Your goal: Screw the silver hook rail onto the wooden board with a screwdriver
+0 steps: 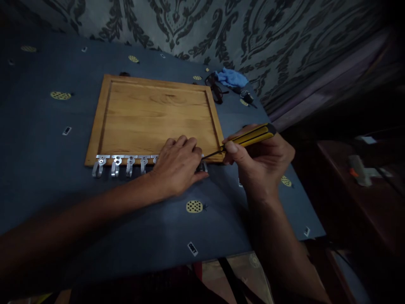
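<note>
A framed wooden board [158, 112] lies flat on the blue cloth. Along its near edge runs a metal hook rail [130, 161] with several silver hooks hanging over the edge. My left hand [179, 164] is curled over the right part of the rail and covers some of the hooks, its thumb below the board's edge. Between the thumb and fingers of my right hand [261, 162] is a yellow and black screwdriver [251, 136]. Its shaft slants down to the left, and the tip reaches the rail's right end beside my left fingers. Whether the tip sits in a screw is hidden.
Behind the board's far right corner lie dark glasses [217, 89], a blue cloth [232, 78] and keys [248, 97]. A patterned wall [190, 29] rises behind the table. To the right, past the table edge, stands a dark reddish surface [348, 181] with small items.
</note>
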The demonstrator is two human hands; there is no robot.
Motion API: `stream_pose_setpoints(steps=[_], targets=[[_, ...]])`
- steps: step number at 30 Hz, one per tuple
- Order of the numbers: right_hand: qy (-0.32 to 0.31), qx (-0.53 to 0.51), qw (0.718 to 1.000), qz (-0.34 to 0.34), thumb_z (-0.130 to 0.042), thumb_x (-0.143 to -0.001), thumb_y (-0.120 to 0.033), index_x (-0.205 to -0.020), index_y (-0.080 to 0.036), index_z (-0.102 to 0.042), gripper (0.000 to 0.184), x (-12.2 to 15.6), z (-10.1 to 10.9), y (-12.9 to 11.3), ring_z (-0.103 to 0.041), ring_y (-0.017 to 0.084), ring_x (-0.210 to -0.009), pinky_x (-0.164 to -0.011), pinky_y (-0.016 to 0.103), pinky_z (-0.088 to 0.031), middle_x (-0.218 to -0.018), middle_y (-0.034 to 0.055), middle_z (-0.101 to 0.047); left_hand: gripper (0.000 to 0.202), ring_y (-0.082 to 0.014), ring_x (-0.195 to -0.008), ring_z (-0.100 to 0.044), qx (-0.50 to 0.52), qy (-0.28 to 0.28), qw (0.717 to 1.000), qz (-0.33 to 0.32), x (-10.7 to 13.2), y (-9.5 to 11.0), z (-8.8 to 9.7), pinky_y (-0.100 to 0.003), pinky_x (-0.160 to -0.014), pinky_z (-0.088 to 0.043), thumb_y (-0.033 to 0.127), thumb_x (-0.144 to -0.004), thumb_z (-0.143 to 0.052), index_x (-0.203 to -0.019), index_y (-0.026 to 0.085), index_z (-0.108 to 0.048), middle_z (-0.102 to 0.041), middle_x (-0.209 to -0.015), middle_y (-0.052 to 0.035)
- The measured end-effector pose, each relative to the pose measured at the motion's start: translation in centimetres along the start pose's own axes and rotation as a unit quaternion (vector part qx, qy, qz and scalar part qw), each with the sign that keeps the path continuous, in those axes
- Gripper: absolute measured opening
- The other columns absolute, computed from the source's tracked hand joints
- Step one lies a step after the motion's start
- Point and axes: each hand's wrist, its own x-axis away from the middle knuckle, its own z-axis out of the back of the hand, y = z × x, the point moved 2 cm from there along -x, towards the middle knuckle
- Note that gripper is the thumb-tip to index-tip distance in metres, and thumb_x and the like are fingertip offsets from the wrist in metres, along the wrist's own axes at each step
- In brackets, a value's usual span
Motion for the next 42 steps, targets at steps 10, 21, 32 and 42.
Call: stream_pose_setpoints(steps=[10,21,32,42], targets=[[-0.088,-0.033,0.995,-0.024,-0.083,-0.086,-0.040,-0.100,-0.030,-0.083,0.017,-0.2,1.3,0.4,-0.062,0.010,-0.054,-0.050,0.025,-0.054,-0.090,-0.0004,-0.081,0.046,-0.0340,-0.125,-0.053,-0.003,-0.005,1.000,0.000,0.0,0.0,0.0,-0.045,-0.101,-0.044,0.051,-0.099,-0.063,-0.122,0.011,-0.068,-0.063,-0.126,-0.0155],[0.025,0.034,0.999,0.033,-0.096,-0.069,-0.033,-0.076,-0.027,-0.078,0.020,0.5,0.1,0.0,-0.054,0.008,-0.042,-0.038,0.024,-0.048,-0.071,-0.0057,-0.073,0.046,-0.0332,-0.123,-0.054,-0.009,-0.003,1.000,0.003,0.1,0.0,-0.2,-0.043,-0.099,-0.043,0.052,-0.099,-0.062,-0.121,0.012,-0.067,-0.063,-0.123,-0.0147],[0.123,0.024,0.988,0.090,-0.083,-0.085,-0.044,-0.084,-0.025,-0.075,0.020,0.6,0.5,0.1,-0.058,0.011,-0.046,-0.039,0.026,-0.042,-0.065,-0.0033,-0.065,0.044,-0.0329,-0.123,-0.054,-0.006,0.000,1.000,-0.001,0.1,-0.1,-0.2,-0.043,-0.099,-0.044,0.052,-0.098,-0.064,-0.116,0.012,-0.068,-0.063,-0.123,-0.0141],[0.065,0.067,0.993,0.072,-0.080,-0.087,-0.047,-0.081,-0.025,-0.072,0.024,0.5,0.0,0.3,-0.056,0.010,-0.044,-0.040,0.025,-0.049,-0.066,-0.0049,-0.064,0.044,-0.0332,-0.124,-0.054,-0.003,-0.002,1.000,0.003,0.0,0.0,-0.1,-0.045,-0.101,-0.044,0.051,-0.098,-0.064,-0.119,0.012,-0.068,-0.063,-0.123,-0.0146]])
